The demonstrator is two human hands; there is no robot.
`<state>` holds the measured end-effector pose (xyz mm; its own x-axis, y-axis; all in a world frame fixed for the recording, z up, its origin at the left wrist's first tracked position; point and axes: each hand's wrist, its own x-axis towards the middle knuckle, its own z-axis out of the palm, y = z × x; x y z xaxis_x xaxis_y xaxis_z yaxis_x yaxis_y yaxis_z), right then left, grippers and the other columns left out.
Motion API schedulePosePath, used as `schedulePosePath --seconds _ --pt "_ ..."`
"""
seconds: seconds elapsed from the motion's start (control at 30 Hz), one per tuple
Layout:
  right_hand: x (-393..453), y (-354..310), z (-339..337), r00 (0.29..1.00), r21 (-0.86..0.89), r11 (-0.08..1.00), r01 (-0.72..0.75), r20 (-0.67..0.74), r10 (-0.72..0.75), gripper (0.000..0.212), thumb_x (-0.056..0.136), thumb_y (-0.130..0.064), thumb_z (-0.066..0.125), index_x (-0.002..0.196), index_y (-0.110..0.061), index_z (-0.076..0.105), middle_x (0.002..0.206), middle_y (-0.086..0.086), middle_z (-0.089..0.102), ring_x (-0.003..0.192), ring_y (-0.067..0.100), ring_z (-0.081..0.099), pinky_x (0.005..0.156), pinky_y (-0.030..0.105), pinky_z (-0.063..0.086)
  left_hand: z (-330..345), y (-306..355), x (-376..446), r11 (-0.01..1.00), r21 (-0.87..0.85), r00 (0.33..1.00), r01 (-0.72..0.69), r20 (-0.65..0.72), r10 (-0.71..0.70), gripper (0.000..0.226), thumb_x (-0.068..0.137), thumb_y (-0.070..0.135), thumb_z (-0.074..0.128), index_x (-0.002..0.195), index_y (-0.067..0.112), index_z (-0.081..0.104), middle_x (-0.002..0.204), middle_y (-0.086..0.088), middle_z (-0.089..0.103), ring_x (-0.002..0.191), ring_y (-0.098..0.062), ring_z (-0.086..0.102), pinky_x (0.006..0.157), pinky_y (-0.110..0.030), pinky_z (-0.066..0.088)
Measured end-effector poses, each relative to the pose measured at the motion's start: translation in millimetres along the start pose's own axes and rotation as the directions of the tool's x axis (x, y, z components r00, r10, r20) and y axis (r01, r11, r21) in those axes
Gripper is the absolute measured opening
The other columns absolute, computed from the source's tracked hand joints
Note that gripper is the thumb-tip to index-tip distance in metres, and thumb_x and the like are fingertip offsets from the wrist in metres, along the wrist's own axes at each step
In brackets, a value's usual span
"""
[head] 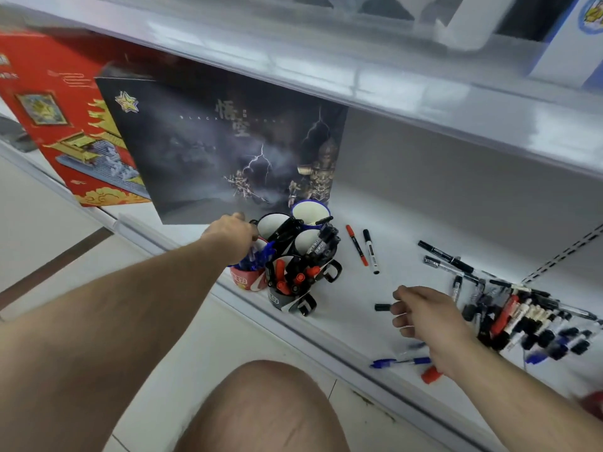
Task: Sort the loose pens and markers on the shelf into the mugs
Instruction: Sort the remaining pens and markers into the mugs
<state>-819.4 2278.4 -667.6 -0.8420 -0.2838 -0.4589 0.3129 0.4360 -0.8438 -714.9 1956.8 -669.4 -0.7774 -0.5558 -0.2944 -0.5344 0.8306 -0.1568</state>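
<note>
Several mugs stand clustered on the white shelf (352, 308). A red mug (245, 279) holds blue pens, a grey mug (281, 296) holds red and black markers, and others (310, 208) stand behind. My left hand (232, 233) hovers over the red mug with its fingers curled down among the blue pens. My right hand (424, 313) holds a black marker (382, 307) above the shelf, right of the mugs. A heap of loose pens and markers (522, 318) lies at the far right. A red pen (356, 245) and a black-capped marker (371, 251) lie beside the mugs.
A dark picture box (228, 148) and a red box (55, 109) stand behind and left of the mugs. Another shelf (359, 70) overhangs above. A blue pen (399, 362) and a red cap (430, 375) lie near the shelf's front edge. My knee (261, 409) is below.
</note>
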Motion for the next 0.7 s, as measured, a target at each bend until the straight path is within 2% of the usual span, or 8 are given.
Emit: schedulePosePath --seconds 0.13,0.23,0.37,0.43,0.5,0.57,0.6,0.7 --pt "9.2 6.7 4.5 0.999 0.025 0.999 -0.035 -0.002 0.035 0.026 0.100 -0.023 0.053 0.092 -0.003 0.065 0.073 0.011 0.064 0.060 0.024 0.055 0.057 0.032 0.044 33.5 8.1 6.6 0.999 -0.018 0.999 -0.051 0.008 0.051 0.047 0.095 0.022 0.047 0.142 0.027 0.047 0.139 -0.003 0.048 0.133 -0.026 0.044 0.112 -0.042 0.034" --pt "13.1 9.0 9.0 0.998 0.045 0.998 -0.054 0.011 0.054 0.033 0.103 -0.029 0.046 0.093 -0.003 0.064 0.074 0.012 0.064 0.059 0.023 0.055 0.055 0.030 0.044 49.9 8.5 5.3 0.999 0.009 0.996 -0.052 0.071 0.051 0.055 0.104 0.037 0.024 0.158 0.028 0.011 0.164 0.008 0.013 0.152 -0.023 -0.003 0.118 -0.053 -0.002" --pt "15.4 9.7 15.7 0.997 0.057 0.995 -0.077 0.029 0.075 0.038 0.104 -0.033 0.043 0.096 -0.002 0.064 0.077 0.013 0.065 0.060 0.023 0.056 0.056 0.031 0.045 51.0 -1.5 -4.0 0.964 -0.264 0.993 0.032 -0.101 -0.061 0.059 0.104 0.044 0.022 0.157 0.028 0.003 0.166 0.000 -0.007 0.152 -0.024 -0.006 0.121 -0.049 0.002" --pt "15.6 9.3 19.1 0.995 0.078 0.993 -0.090 0.041 0.087 0.040 0.104 -0.033 0.043 0.097 -0.001 0.065 0.077 0.014 0.065 0.060 0.024 0.056 0.055 0.031 0.044 56.5 -0.4 -11.1 0.783 -0.605 0.904 0.145 -0.240 -0.353 0.064 0.102 0.038 0.039 0.157 0.020 0.013 0.165 -0.009 -0.002 0.151 -0.030 0.009 0.119 -0.045 0.016" --pt "15.8 9.4 22.3 0.994 0.102 0.990 -0.102 0.050 0.098 0.041 0.104 -0.034 0.043 0.097 -0.001 0.065 0.076 0.014 0.065 0.059 0.024 0.056 0.054 0.030 0.044 53.6 9.3 -18.6 0.321 -0.916 0.793 0.242 -0.004 -0.609 0.064 0.098 0.034 0.047 0.152 0.010 0.022 0.159 -0.018 0.015 0.141 -0.034 0.033 0.110 -0.042 0.033" --pt "15.6 9.7 23.9 0.993 0.118 0.987 -0.108 0.057 0.102 0.041 0.105 -0.034 0.043 0.096 -0.001 0.065 0.075 0.014 0.065 0.058 0.024 0.055 0.052 0.029 0.043 43.6 21.0 -20.3 -0.186 -0.942 0.752 0.281 0.336 -0.567 0.050 0.099 0.032 0.044 0.139 0.003 0.035 0.130 -0.020 0.050 0.103 -0.018 0.067 0.082 -0.030 0.047" --pt "15.1 10.3 23.7 0.993 0.122 0.986 -0.110 0.059 0.104 0.041 0.105 -0.034 0.042 0.096 -0.001 0.065 0.074 0.013 0.064 0.058 0.023 0.055 0.052 0.029 0.043 36.6 26.6 -20.7 -0.324 -0.911 0.770 0.253 0.393 -0.503 0.040 0.101 0.029 0.041 0.131 0.002 0.040 0.107 -0.018 0.059 0.071 -0.010 0.071 0.064 -0.024 0.049" --pt "12.7 13.7 20.2 0.993 0.120 0.987 -0.111 0.054 0.105 0.041 0.105 -0.035 0.042 0.095 -0.002 0.065 0.072 0.012 0.064 0.056 0.023 0.055 0.051 0.028 0.043 29.8 36.0 -16.1 -0.249 -0.944 0.829 0.216 0.312 -0.465 0.036 0.101 0.024 0.042 0.127 0.000 0.043 0.087 -0.013 0.063 0.057 -0.018 0.059 0.047 -0.026 0.044"
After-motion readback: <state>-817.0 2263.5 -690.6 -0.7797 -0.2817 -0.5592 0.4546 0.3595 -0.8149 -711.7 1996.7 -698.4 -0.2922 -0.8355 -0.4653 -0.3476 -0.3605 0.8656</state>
